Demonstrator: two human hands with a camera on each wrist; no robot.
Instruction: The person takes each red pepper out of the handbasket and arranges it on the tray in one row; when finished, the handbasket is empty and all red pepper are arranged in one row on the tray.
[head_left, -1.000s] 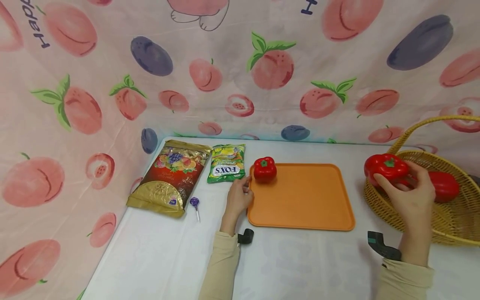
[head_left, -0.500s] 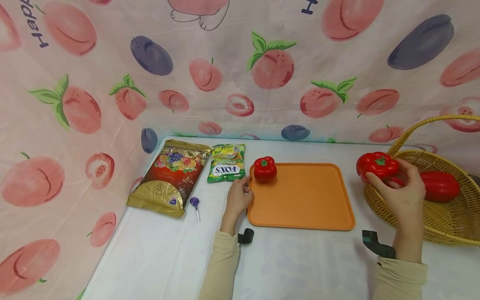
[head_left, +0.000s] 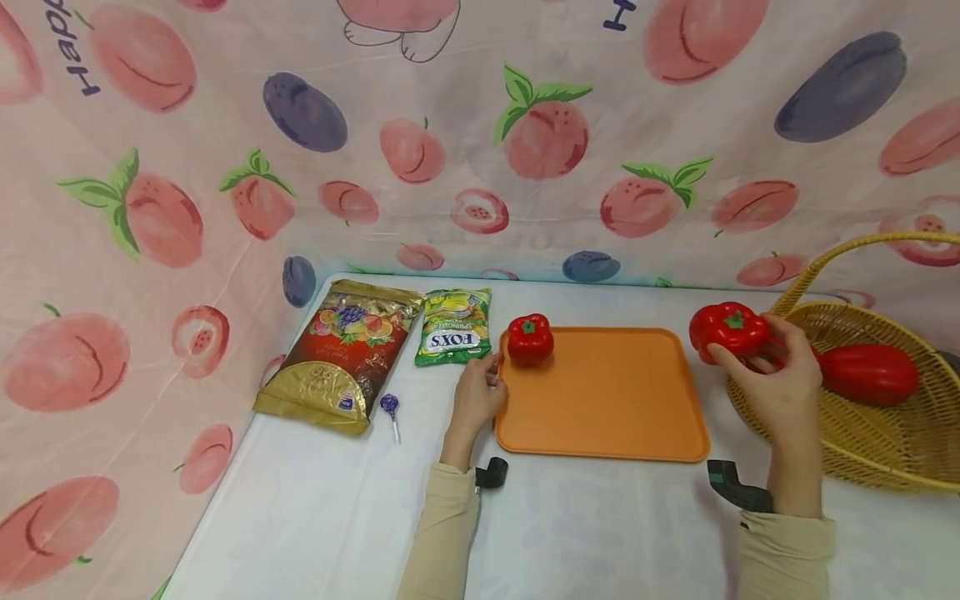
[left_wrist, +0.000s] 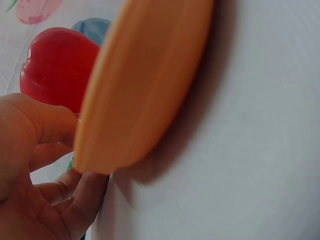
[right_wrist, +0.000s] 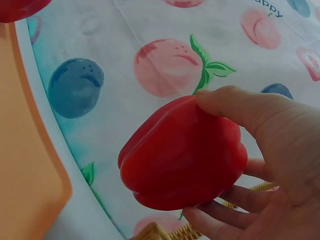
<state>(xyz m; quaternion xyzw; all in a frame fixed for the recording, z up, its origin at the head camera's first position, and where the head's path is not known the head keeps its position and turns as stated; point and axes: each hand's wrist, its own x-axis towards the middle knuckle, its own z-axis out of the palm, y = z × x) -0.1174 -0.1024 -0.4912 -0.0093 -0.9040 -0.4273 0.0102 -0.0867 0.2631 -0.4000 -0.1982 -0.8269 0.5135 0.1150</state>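
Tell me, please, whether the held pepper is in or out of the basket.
Out: the right hand holds the pepper aloft, outside the basket.

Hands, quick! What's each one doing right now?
Left hand: holding the orange tray by its edge.
Right hand: holding a red bell pepper between thumb and fingers.

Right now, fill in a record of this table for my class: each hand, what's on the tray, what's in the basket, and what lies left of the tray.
Left hand: grips left edge of orange tray
Right hand: holds red pepper
On tray: second pepper, far left corner
In basket: long red item
Left of tray: red-gold bag, green bag, purple lollipop
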